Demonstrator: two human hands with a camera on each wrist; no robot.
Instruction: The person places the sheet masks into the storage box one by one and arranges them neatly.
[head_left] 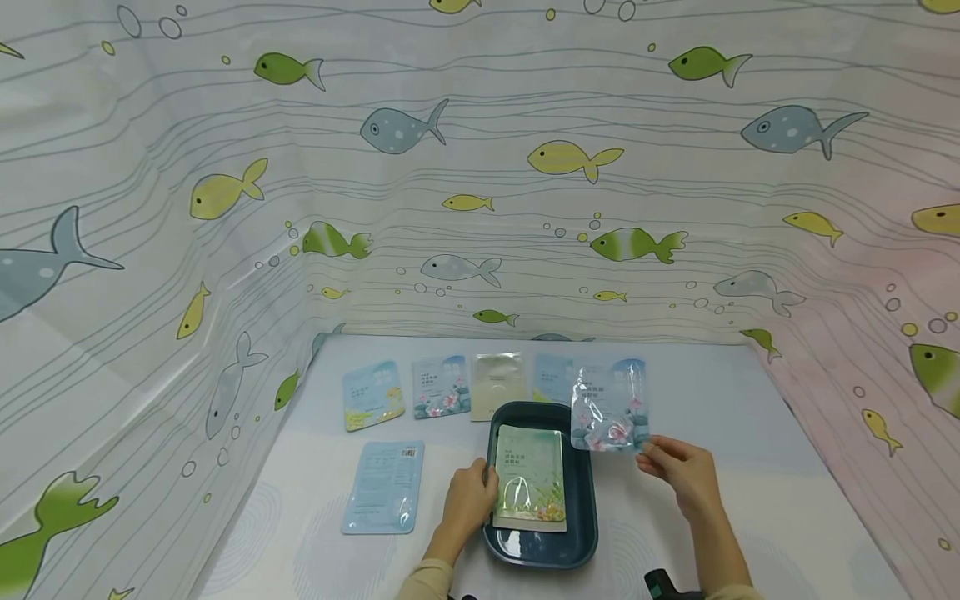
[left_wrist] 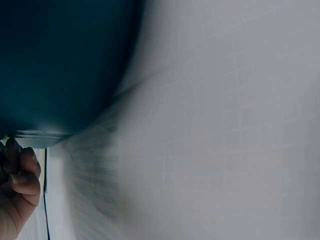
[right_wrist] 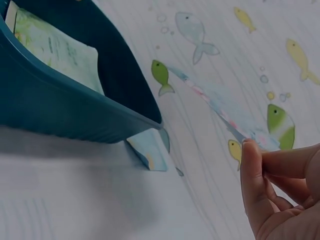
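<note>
My left hand (head_left: 468, 500) grips the left side of a dark blue tray (head_left: 582, 512), its fingers curled at the rim in the left wrist view. A green flat packet (head_left: 528, 475) with printed flowers lies inside the tray, with a pale edge showing beneath it. Between thumb and fingers, my right hand (head_left: 686, 479) pinches the lower right corner of a light blue packet (head_left: 609, 404) with pink flowers. That packet is held up beside the tray's upper right corner; the right wrist view shows it (right_wrist: 225, 112) nearly edge-on.
Behind the tray stretches a row: a blue-and-yellow packet (head_left: 373, 396), a pink-flowered one (head_left: 441, 387), a cream one (head_left: 497, 387) and a partly hidden light blue one (head_left: 551, 375). Left of the tray lies a blue packet (head_left: 383, 487), barcode up. A black object (head_left: 663, 585) sits near the right forearm.
</note>
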